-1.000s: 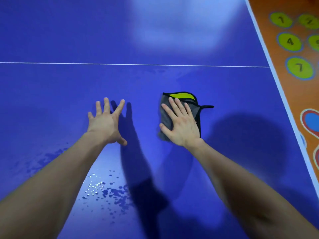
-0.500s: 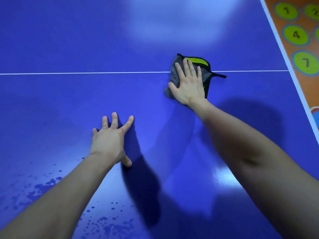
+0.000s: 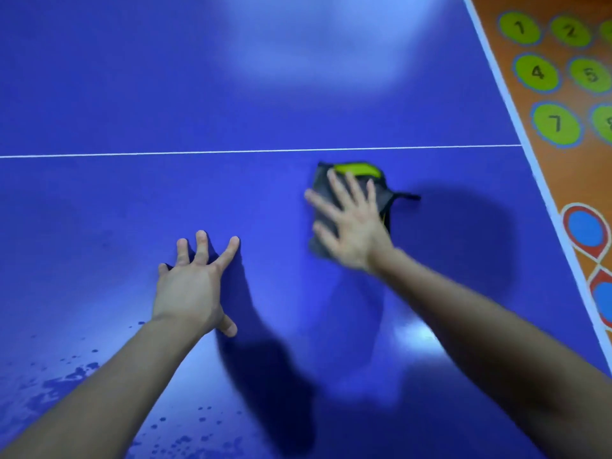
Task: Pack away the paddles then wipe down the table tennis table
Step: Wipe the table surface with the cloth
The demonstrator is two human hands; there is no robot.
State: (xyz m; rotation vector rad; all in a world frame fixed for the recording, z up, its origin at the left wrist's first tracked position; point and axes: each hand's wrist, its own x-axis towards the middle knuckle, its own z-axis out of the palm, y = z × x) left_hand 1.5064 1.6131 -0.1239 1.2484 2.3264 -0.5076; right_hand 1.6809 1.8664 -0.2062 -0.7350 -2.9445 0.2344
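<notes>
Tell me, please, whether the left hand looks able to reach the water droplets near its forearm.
Probably yes: the left hand lies flat and empty on the table, and the droplets sit beside its forearm with nothing between; it would only need to draw back.

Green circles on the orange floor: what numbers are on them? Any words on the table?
"1": top-left green circle, orange floor.
"2": green circle beside it.
"4": green circle under 1.
"5": green circle under 2.
"7": lowest whole green circle.
Circles cut by the right edge: unreadable.
Blue table, grey-and-yellow cloth: no text.
</notes>
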